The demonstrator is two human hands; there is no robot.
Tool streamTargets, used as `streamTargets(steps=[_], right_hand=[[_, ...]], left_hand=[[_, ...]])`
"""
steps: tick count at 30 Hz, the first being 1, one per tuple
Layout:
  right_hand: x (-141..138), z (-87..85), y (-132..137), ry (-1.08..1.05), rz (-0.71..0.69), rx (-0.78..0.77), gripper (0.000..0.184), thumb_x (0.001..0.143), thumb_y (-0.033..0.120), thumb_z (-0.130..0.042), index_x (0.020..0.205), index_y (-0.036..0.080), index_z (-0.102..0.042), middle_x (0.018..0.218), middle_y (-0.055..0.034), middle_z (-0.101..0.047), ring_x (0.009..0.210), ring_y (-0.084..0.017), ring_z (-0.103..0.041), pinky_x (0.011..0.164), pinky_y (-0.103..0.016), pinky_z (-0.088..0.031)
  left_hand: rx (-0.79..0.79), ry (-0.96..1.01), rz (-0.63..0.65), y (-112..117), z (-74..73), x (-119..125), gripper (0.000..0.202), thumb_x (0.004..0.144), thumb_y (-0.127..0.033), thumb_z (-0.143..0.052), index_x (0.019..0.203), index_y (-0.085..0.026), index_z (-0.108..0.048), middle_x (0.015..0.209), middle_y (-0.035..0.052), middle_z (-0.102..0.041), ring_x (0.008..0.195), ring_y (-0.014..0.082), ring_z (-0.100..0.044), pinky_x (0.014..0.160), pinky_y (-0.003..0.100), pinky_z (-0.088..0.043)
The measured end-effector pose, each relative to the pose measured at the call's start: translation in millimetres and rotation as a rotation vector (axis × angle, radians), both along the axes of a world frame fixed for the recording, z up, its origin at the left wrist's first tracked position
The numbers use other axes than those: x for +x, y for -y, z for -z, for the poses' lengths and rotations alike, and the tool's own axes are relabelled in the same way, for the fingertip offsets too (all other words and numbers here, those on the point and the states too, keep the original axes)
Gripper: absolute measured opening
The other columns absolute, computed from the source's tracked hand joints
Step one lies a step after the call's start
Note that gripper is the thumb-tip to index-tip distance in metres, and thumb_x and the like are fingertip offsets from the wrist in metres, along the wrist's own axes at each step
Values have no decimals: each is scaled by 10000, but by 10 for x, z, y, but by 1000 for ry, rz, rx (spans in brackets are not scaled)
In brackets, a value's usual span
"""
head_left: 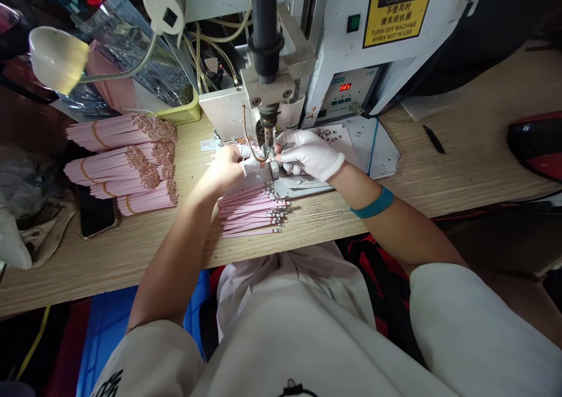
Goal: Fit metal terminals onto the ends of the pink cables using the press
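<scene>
My left hand (231, 164), with white covers on some fingertips, is closed in a pinch just left of the machine's metal working tip (268, 133). What it grips is too small to make out. My right hand (309, 154) wears a white glove and pinches close to the same tip from the right; its fingers hide what they hold. Between the hands stands a small metal block (274, 170) under the tip. Below them a loose pile of thin pink strips (246, 212) lies on the table, their small metallic and white ends pointing right.
Rubber-banded bundles of pink strips (118, 171) with coppery ends lie left, beside a dark phone (97, 211). A lamp (59, 60) and a yellow basket (184, 113) stand behind. The control box (346, 95) shows red digits. At right lies a black pointed piece (434, 139).
</scene>
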State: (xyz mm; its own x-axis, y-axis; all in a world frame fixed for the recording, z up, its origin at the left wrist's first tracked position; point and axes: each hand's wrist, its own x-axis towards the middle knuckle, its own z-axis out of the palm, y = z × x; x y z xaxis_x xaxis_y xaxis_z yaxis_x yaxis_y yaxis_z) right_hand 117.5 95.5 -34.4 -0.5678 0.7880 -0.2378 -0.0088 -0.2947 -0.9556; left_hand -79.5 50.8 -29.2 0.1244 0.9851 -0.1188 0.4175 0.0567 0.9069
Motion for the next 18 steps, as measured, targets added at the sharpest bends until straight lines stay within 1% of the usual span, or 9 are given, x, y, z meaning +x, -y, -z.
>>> streamTargets(steps=[5,10,18], right_hand=[[-6,-12,-1,-1,11,-16,201,753,-29,-593,753,167,-545,589,14,-521,415,-75,-473,315,-163,-293],[5,-2,-3,-17,10,-18,198,750,-28,-591,760,165,-550,587,14,-515,414,-74,-472,316,-158,-290],[-20,7,9,-8,1,4,214,755,-29,-603,766,172,-531,597,21,-530,415,-69,-469,313,-159,-297]], left_hand=[[-8,17,-23,0,-32,18,131,605,-232,-666,689,-132,-675,632,-25,-586,581,91,-455,607,235,-404],[-17,-24,-27,6,-78,27,178,591,-288,-679,686,-138,-692,628,-27,-583,576,87,-433,626,239,-409],[-17,-33,-25,5,-93,51,210,598,-317,-688,699,-133,-702,625,-21,-582,573,86,-432,593,231,-394]])
